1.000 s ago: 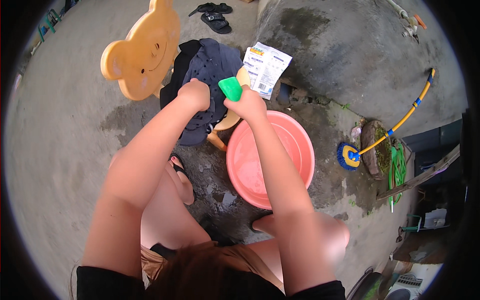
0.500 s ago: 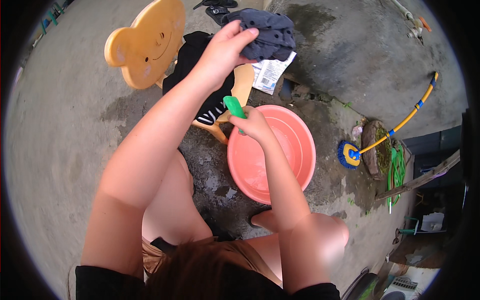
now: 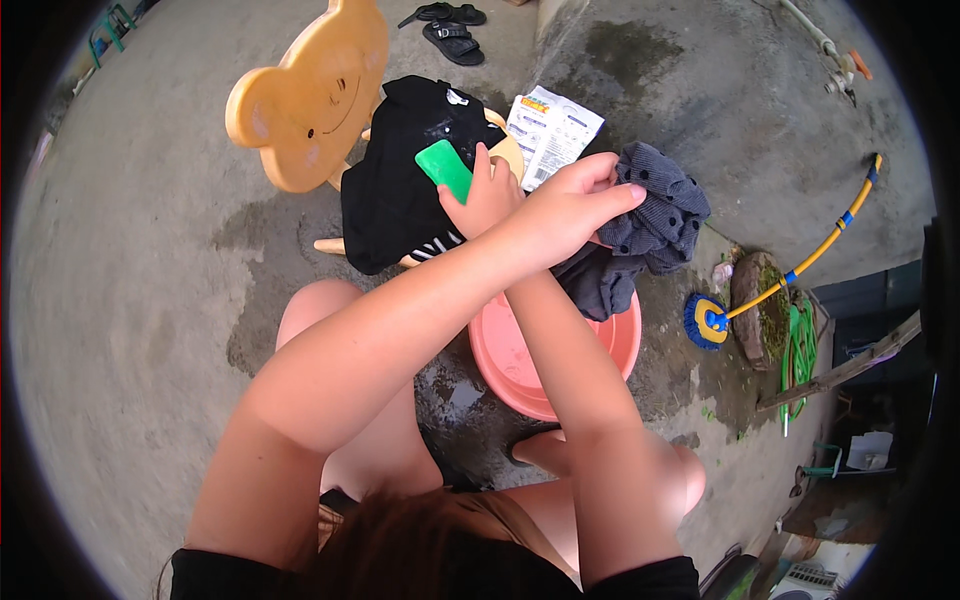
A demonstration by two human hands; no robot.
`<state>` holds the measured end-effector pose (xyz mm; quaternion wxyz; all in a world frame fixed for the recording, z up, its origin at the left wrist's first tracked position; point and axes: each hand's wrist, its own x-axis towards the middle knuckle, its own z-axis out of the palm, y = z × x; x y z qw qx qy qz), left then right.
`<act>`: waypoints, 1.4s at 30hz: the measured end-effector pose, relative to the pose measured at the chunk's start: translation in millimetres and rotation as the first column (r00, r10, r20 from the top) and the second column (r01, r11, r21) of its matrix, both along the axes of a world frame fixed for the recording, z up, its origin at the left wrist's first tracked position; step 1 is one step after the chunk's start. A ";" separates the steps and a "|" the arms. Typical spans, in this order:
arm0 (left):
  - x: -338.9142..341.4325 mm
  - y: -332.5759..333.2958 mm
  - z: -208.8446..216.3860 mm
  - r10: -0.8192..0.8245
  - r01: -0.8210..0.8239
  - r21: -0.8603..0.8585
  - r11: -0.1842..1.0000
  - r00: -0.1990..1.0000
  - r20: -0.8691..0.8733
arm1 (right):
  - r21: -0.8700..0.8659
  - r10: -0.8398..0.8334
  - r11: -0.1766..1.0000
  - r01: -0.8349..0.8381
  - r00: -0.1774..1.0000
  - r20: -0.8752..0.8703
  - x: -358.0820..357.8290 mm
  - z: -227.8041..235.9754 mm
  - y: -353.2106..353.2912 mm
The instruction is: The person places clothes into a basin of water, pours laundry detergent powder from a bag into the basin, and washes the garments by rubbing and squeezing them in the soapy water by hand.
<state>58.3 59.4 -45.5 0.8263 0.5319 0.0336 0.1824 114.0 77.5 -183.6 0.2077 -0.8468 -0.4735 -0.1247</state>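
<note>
My left hand (image 3: 585,205) is closed on a bunched dark grey garment with black dots (image 3: 660,215), which hangs over the far rim of a pink basin (image 3: 510,375). The left forearm crosses above the right one. My right hand (image 3: 487,195) grips a green soap bar (image 3: 445,170) by its near end, just above a black garment (image 3: 390,190) with white stripes. That garment lies spread on the seat of a small yellow chair (image 3: 305,110) with a smiling animal-shaped back. Whether the soap touches the black cloth I cannot tell.
A white printed packet (image 3: 553,130) lies beyond the chair seat. Black sandals (image 3: 453,42) are on the concrete at the back. To the right are a blue and yellow mop brush (image 3: 708,322), a stone block (image 3: 755,310) and a green hose (image 3: 798,350).
My left hand has carried the grey garment right, from beyond the chair to over the basin. My right hand has taken the soap bar from the basin's edge to above the black garment.
</note>
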 end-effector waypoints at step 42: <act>47.8 -97.2 -139.8 0.047 0.724 0.682 0.105 0.681 -0.730 | -0.586 -0.634 0.733 0.345 0.660 -0.403 124.4 -102.0 -342.1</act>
